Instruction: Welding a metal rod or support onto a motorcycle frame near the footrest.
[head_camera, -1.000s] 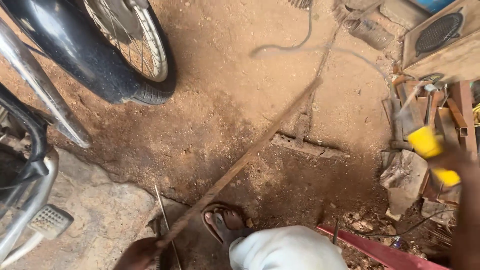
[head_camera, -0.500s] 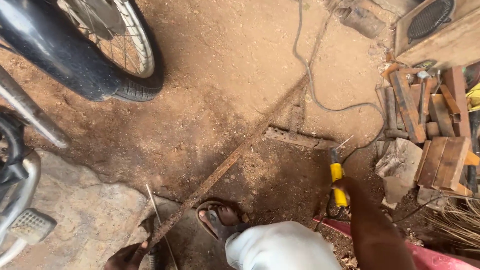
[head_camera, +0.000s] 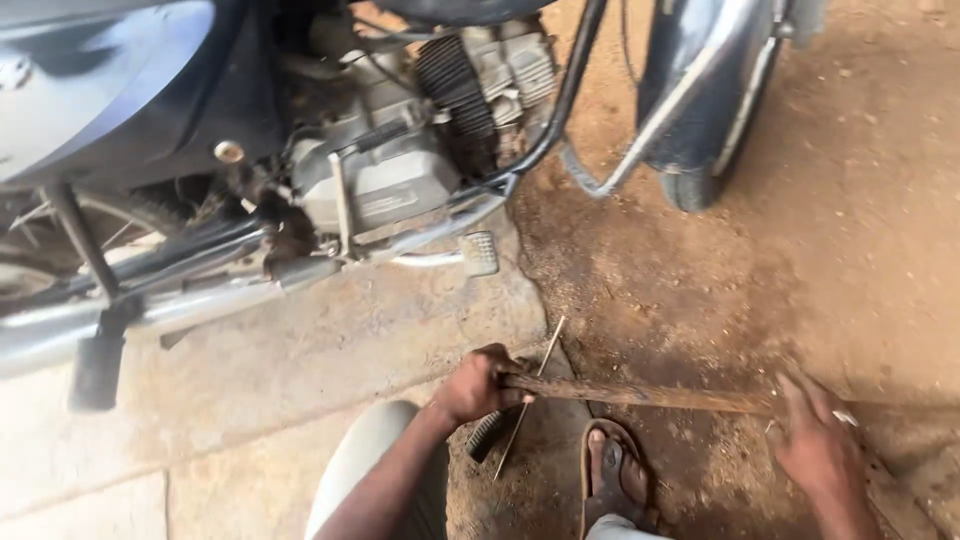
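Reddish dirt floor (head_camera: 830, 230) beside a parked dark motorcycle (head_camera: 380, 150): the left hand (head_camera: 478, 385) grips one end of a long rusty metal bar (head_camera: 650, 397), the right hand (head_camera: 815, 440) closes farther along; keeping both grips firm should steady it.

The single head-worn camera looks steeply down from above the person's knees, close to both hands. It faces the dusty brown dirt ground (head_camera: 800, 200) ahead, with the dark blue motorcycle (head_camera: 150, 90) filling the upper left of the frame.
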